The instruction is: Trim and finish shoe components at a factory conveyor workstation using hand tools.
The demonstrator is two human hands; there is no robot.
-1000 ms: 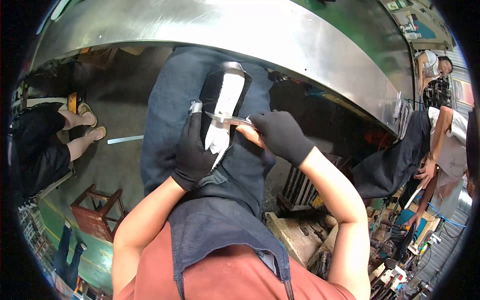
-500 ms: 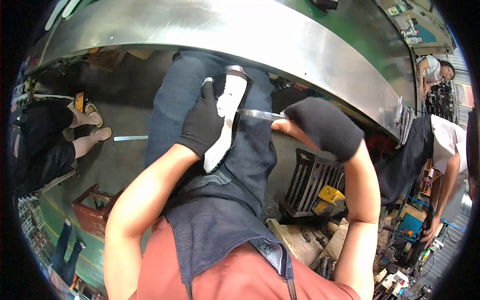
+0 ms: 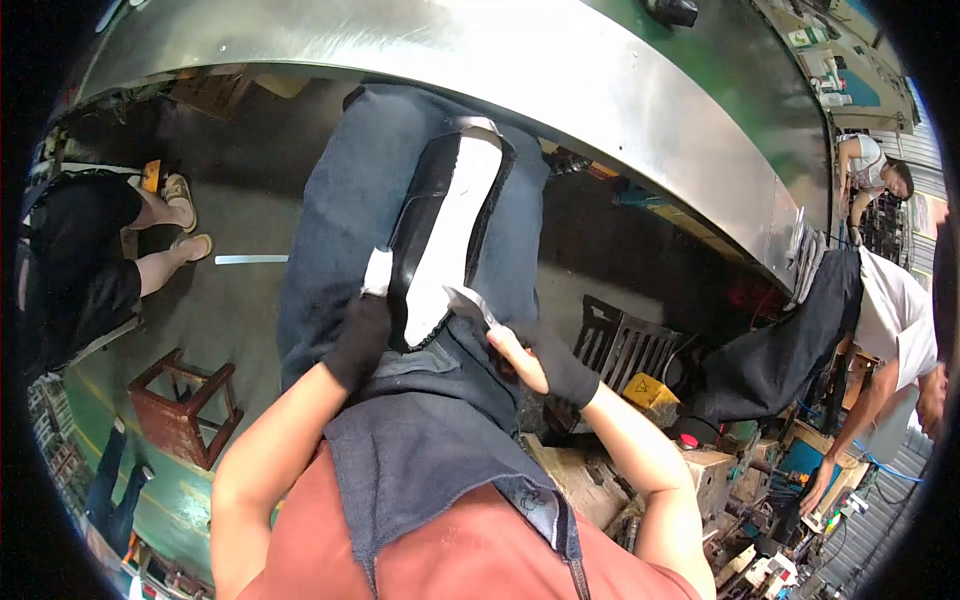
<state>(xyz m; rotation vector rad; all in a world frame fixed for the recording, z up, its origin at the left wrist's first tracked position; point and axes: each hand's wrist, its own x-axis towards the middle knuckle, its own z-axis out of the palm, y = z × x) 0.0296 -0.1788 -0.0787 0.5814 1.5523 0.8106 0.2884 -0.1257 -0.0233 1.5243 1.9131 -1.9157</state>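
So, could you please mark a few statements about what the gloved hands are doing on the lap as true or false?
1. The left hand wears a dark glove. True.
2. The black-and-white shoe lies on the wooden stool. False: it rests on the lap, on the dark apron.
3. The right hand holds a thin metal tool against the shoe. True.
4. The right hand is bare. False: it wears a dark glove, fingers partly exposed.
5. The steel bench edge curves above the shoe. True.
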